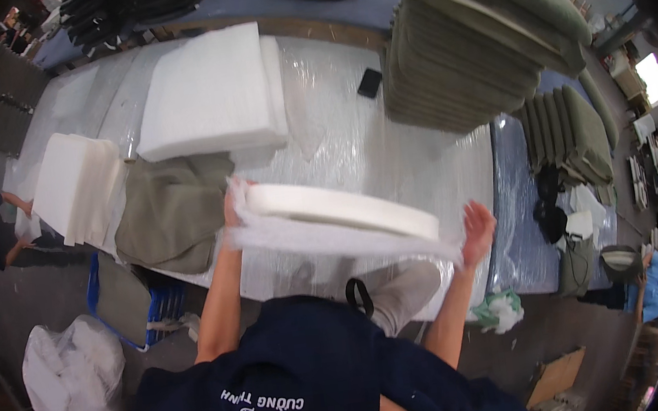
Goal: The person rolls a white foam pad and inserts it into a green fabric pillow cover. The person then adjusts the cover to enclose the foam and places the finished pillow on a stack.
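Observation:
A white foam cushion slab (337, 204) and a thin, fluffy white batting sheet (325, 237) are raised in front of my body over the table. My left hand (231, 207) grips their left end, its fingers partly hidden by the batting's corner. At the other end, my right hand (477, 235) has the batting's edge at its thumb side, with the other fingers pointing up. The batting runs along the near side of the slab and is blurred. Beneath them lies the plastic-covered table (335, 122).
White batting stacks (205, 97) stand at the far left, beside olive fabric (174, 212). A tall pile of olive cushions (462, 49) rises at the far right, near a black phone (369, 83). A blue-edged crate (123, 300) and white plastic bag (71, 377) sit left. Another person (0, 233) works there.

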### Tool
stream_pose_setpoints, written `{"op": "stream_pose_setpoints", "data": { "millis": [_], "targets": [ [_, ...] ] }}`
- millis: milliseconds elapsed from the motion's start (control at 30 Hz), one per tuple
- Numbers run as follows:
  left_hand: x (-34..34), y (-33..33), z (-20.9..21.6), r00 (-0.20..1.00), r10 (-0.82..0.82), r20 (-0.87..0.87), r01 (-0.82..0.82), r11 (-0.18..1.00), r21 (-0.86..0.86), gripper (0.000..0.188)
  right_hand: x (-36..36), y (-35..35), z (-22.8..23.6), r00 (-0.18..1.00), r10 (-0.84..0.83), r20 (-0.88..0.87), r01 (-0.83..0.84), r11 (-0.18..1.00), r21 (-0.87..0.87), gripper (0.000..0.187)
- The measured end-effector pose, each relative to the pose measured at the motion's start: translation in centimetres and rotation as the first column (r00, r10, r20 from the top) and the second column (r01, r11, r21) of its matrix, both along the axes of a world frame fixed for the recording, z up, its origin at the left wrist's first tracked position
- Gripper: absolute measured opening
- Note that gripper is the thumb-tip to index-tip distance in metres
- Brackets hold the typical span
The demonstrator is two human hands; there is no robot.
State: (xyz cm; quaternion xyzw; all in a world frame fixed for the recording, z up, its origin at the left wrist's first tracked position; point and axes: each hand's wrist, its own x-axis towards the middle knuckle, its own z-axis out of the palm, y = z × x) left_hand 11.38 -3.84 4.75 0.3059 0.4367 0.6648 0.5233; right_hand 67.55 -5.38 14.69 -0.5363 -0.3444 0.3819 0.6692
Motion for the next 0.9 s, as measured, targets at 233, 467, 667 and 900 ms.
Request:
{"op": "stream_pose_setpoints", "data": {
  "millis": [233,467,667,900],
  "targets": [
    [1.8,1.9,0.1,0.992,-0.119,0.041,0.117,0.991,0.060,0.054,-13.6,-6.5,20.4,0.596,0.190,0.780,-0.584,0.770,0.259,0.055],
    [2.1,-0.5,2.4,0.969,0.108,-0.222,-0.158,0.962,-0.221,0.047,-22.7,-1.9,16.5,0.002,0.234,0.972,-0.652,0.738,-0.176,0.055],
    [1.2,-2.2,3.1,0.984,-0.012,-0.180,-0.015,0.989,-0.146,0.047,-22.8,5.8,9.4,0.023,0.389,0.921,-0.586,0.751,-0.303,0.026],
    [1.5,-3.2,9.4,0.815,0.298,-0.497,-0.318,0.947,0.048,0.040,-22.8,5.7,5.3,0.042,0.749,0.661,-0.574,0.560,-0.597,0.040]
  ]
}}
